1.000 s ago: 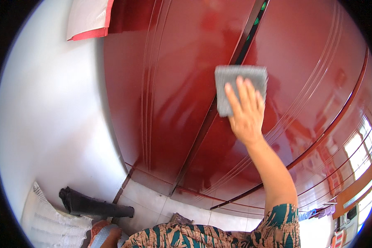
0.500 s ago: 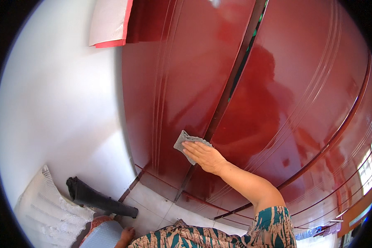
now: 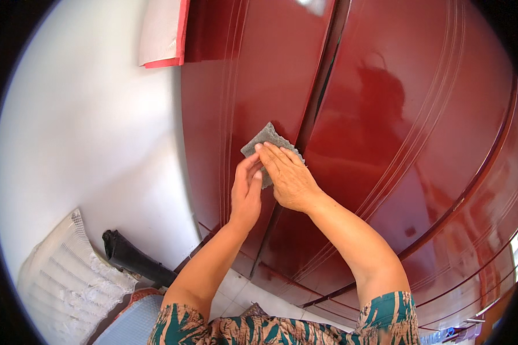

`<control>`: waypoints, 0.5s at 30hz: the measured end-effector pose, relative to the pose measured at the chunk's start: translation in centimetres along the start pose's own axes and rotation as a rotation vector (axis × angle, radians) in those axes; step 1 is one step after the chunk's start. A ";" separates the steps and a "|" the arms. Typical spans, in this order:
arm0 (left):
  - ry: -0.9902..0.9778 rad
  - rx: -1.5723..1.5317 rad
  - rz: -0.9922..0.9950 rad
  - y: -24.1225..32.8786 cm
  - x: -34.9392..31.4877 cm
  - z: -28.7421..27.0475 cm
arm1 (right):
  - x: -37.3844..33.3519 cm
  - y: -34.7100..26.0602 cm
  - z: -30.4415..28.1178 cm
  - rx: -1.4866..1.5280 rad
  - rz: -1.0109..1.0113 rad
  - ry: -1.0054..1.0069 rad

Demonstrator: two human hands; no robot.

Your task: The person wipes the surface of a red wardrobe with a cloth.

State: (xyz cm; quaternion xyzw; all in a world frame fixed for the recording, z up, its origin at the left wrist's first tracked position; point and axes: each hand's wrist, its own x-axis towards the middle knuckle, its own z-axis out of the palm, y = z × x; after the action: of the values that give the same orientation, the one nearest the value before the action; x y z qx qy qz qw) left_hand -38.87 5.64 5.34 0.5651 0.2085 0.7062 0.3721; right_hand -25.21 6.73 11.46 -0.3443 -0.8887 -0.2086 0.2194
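Observation:
A folded grey cloth (image 3: 263, 135) lies against the glossy dark red cabinet door (image 3: 270, 69), just left of the gap between two doors. My right hand (image 3: 290, 178) presses it to the surface, fingers stretched together over it. From below left, my left hand (image 3: 246, 192) meets the cloth's lower edge, its fingers and thumb closed about that edge beside my right fingertips. Part of the cloth is hidden under both hands.
A white wall (image 3: 98, 132) runs along the left. At lower left are a white lacy cover (image 3: 69, 276), a black rolled item (image 3: 138, 259) and a light blue surface (image 3: 132, 322). A pink-edged white cloth (image 3: 162, 34) hangs at the upper left. Pale floor tiles (image 3: 230, 293) show below.
My left hand has come up from the lower left to the cloth. The right hand and cloth have moved up the door. The view has shifted slightly.

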 end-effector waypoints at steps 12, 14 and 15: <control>0.424 0.722 0.042 -4.3 3.2 5.0 | -7.7 0.7 -9.6 -0.154 0.122 0.284; 0.457 0.721 0.055 -4.9 3.2 5.9 | -9.4 1.5 -10.0 -0.214 0.175 0.285; 0.429 0.623 -0.005 -4.1 3.1 6.4 | -10.0 2.0 -10.1 -0.249 0.196 0.293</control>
State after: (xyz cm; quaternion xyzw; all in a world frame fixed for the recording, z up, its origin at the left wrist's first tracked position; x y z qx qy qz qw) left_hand -31.82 9.81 6.14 0.4901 0.4880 0.7101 0.1320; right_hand -14.65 -2.39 14.86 -0.4195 -0.7770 -0.3423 0.3212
